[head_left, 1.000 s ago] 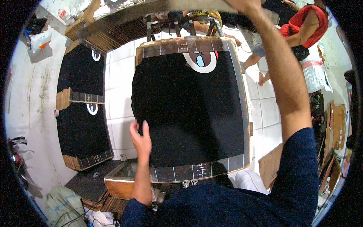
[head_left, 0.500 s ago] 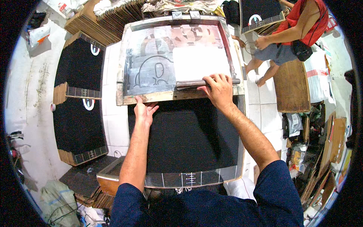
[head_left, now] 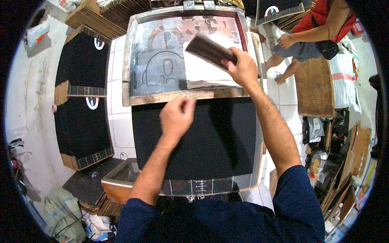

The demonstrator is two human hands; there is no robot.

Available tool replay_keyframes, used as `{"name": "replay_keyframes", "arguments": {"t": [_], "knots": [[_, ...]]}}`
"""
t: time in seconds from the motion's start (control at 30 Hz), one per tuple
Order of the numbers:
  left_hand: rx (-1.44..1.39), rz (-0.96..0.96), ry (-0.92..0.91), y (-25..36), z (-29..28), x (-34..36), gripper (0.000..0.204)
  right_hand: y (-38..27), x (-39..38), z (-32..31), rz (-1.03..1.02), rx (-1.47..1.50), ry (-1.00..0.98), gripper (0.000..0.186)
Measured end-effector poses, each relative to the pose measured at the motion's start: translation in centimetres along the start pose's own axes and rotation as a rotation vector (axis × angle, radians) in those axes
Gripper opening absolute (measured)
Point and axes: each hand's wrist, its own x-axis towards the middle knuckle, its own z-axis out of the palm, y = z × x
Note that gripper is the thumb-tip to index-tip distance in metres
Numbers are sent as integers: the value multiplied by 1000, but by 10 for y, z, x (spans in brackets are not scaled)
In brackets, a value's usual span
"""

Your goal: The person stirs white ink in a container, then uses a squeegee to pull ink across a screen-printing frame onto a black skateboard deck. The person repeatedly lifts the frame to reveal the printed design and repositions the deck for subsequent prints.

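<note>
My right hand [head_left: 240, 64] grips a long dark squeegee [head_left: 210, 50], tilted over the white patch [head_left: 206, 75] on a framed printing screen [head_left: 160, 69], which bears outlined artwork. My left hand [head_left: 177, 116] is curled closed just below the screen's front wooden bar; whatever it may hold is hidden and blurred. Under and in front of the screen lies a board covered in black fabric [head_left: 182, 154], with a ruled strip along its near end.
Two boards with black printed fabric [head_left: 81, 129] stand left, beside cardboard stacks. A co-worker in red [head_left: 340, 24] is at the upper right, near a wooden board [head_left: 314, 91] and white bundles [head_left: 343, 81]. A wooden box [head_left: 117, 182] sits lower left.
The screen has come down over the board since a second ago and sits slightly farther forward. My right hand has raised and tilted the squeegee. My left hand has left the frame bar and curled.
</note>
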Motion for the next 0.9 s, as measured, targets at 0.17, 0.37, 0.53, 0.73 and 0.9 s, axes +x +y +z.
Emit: {"name": "replay_keyframes", "arguments": {"t": [0.17, 0.37, 0.53, 0.73, 0.9], "knots": [[-80, 437, -4, 85, 57, 11, 49, 8, 13, -3, 210, 298, 191, 38], [195, 509, 178, 97, 88, 32, 57, 5, 2, 15, 559, 753, 299, 42], [376, 600, 196, 70, 64, 66, 44, -12, -23, -4, 724, 1228, -12, 45], [229, 787, 67, 34, 5, 92, 46, -11, -48, -42, -149, -117, 313, 42], [242, 828, -4, 23, -13, 100, 44, 1, -27, -23, -489, -237, 104, 36]]}}
